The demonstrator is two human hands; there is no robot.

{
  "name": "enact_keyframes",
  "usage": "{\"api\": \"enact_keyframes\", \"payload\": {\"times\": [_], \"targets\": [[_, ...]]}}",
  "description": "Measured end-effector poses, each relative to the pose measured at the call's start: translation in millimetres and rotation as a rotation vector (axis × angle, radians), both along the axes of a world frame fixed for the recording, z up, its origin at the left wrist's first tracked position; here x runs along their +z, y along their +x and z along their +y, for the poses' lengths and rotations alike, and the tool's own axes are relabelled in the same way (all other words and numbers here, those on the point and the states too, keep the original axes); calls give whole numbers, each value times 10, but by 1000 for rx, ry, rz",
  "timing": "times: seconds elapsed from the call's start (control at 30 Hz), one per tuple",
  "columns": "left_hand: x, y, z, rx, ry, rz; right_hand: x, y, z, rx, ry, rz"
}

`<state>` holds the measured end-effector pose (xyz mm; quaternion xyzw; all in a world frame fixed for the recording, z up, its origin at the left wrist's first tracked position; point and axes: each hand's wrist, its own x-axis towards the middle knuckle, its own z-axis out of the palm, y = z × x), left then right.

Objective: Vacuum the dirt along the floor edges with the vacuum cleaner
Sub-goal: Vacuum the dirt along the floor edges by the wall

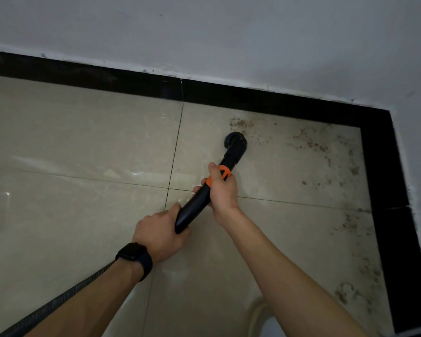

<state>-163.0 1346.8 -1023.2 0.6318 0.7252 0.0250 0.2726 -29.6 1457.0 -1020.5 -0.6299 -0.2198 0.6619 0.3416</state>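
While the left hand (159, 235) clamps the vacuum wand (196, 206) at its rear and the right hand (223, 193) curls its fingers (197, 189) round the orange collar (223, 171), the brush head (236, 142) rests on the floor (83, 142) amid dirt (306, 142) near the back-right corner.

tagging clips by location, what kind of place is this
Likely an indoor room corner, perhaps in a home: glossy beige floor tiles, black skirting under a white painted wall, and dirt scattered near the corner.
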Motion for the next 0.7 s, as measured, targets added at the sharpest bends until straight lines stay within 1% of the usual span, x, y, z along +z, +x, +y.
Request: {"api": "enact_keyframes", "payload": {"times": [0.7], "targets": [[-144, 90, 471, 40, 51, -2, -39, -21, 535, 29, 38, -28]]}}
